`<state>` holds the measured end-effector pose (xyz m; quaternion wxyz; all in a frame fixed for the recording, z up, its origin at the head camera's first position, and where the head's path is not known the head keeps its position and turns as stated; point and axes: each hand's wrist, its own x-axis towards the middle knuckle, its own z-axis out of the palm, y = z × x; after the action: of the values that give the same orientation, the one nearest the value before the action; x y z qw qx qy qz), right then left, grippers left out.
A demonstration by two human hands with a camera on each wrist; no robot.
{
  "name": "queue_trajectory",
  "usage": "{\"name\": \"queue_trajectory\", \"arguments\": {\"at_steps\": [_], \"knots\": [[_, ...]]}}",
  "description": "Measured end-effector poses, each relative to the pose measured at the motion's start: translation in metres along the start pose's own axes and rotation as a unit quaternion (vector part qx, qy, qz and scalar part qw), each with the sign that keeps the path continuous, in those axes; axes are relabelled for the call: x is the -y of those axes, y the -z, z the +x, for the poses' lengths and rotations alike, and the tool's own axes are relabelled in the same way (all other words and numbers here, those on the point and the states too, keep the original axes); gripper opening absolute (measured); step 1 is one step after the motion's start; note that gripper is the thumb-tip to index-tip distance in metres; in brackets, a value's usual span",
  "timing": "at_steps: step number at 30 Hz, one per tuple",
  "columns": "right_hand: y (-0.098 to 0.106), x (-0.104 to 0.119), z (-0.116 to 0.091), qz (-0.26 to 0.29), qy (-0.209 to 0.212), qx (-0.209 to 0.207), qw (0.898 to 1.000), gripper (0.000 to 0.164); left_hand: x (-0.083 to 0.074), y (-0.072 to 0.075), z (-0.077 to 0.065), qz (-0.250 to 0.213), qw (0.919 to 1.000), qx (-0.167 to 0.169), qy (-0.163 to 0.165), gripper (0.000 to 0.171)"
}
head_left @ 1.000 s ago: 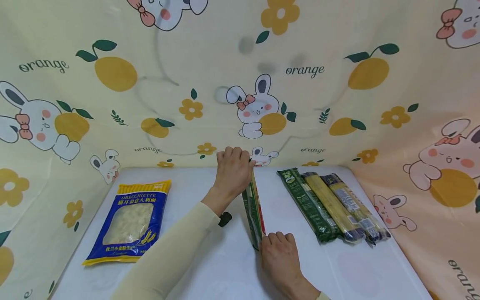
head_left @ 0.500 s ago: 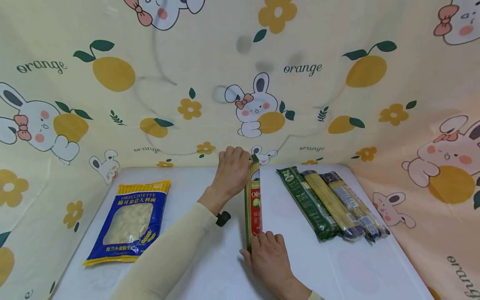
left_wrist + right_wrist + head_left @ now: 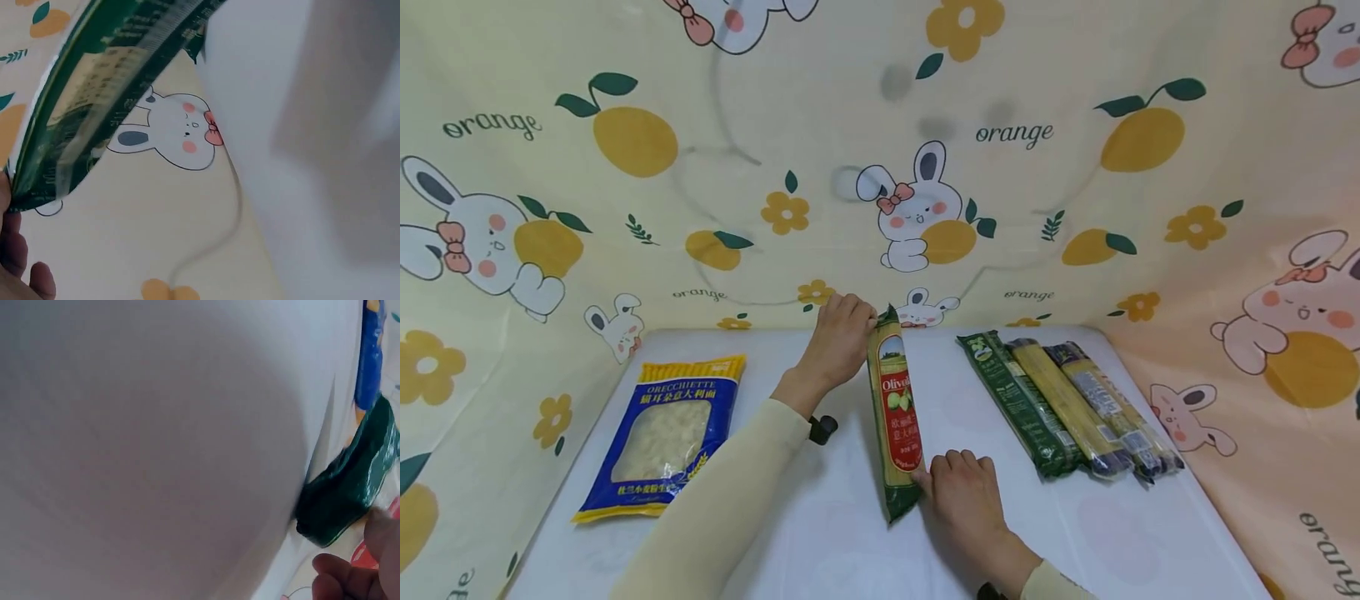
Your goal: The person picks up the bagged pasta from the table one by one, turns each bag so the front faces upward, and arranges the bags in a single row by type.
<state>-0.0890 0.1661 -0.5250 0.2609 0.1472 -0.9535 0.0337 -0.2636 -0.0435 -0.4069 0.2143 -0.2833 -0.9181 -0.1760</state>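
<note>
In the head view, a long green spaghetti packet [image 3: 901, 417] with a red oval label stands tilted at mid-table, its printed front turned to me. My left hand [image 3: 842, 337] pinches its top end. The left wrist view shows fingers [image 3: 12, 244] at that end and the packet's green back [image 3: 94, 94]. My right hand [image 3: 966, 500] is beside the lower right edge, a fingertip touching the packet near its bottom end. In the right wrist view the dark green bottom end [image 3: 344, 494] comes down to the white surface, with the right hand's digits [image 3: 381, 537] next to it.
A blue and yellow orecchiette bag [image 3: 662, 442] lies on the left of the white table [image 3: 820, 533]. On the right lie a green pasta packet [image 3: 1018, 408], a clear spaghetti packet [image 3: 1067, 408] and another long packet [image 3: 1112, 408]. A printed cloth [image 3: 820, 125] hangs behind.
The spaghetti packet has turned from edge-on to show its red front, and its top has shifted left with my left hand. My right hand has moved off its bottom end to its right edge.
</note>
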Motion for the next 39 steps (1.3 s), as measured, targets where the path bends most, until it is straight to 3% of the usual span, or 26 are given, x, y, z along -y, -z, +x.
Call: {"name": "queue_trajectory", "arguments": {"at_steps": [9, 18, 25, 31, 35, 39], "knots": [[-0.013, 0.001, 0.012, -0.006, -0.004, 0.084, 0.996, 0.053, 0.001, -0.005, -0.003, -0.047, 0.9984, -0.025, -0.022, 0.013], [-0.012, 0.007, 0.015, 0.047, -0.025, 0.109, 0.993, 0.046, -0.003, -0.010, -0.006, 0.003, 0.9993, -0.038, 0.005, 0.016], [-0.013, 0.012, 0.013, 0.078, 0.000, 0.084, 0.993, 0.035, 0.009, -0.014, -0.013, 0.059, 0.9945, -0.080, -0.031, 0.015], [-0.009, 0.022, 0.015, 0.060, 0.056, 0.055, 0.995, 0.034, 0.032, -0.012, -0.021, 0.137, 0.9876, -0.040, -0.064, 0.014], [-0.003, 0.034, 0.019, 0.055, 0.100, 0.027, 0.993, 0.038, 0.048, -0.009, -0.029, 0.165, 0.9843, -0.002, -0.063, 0.011], [0.001, 0.047, 0.024, 0.064, 0.120, 0.029, 0.990, 0.039, 0.063, -0.010, -0.040, 0.169, 0.9837, 0.043, -0.045, 0.005]]}}
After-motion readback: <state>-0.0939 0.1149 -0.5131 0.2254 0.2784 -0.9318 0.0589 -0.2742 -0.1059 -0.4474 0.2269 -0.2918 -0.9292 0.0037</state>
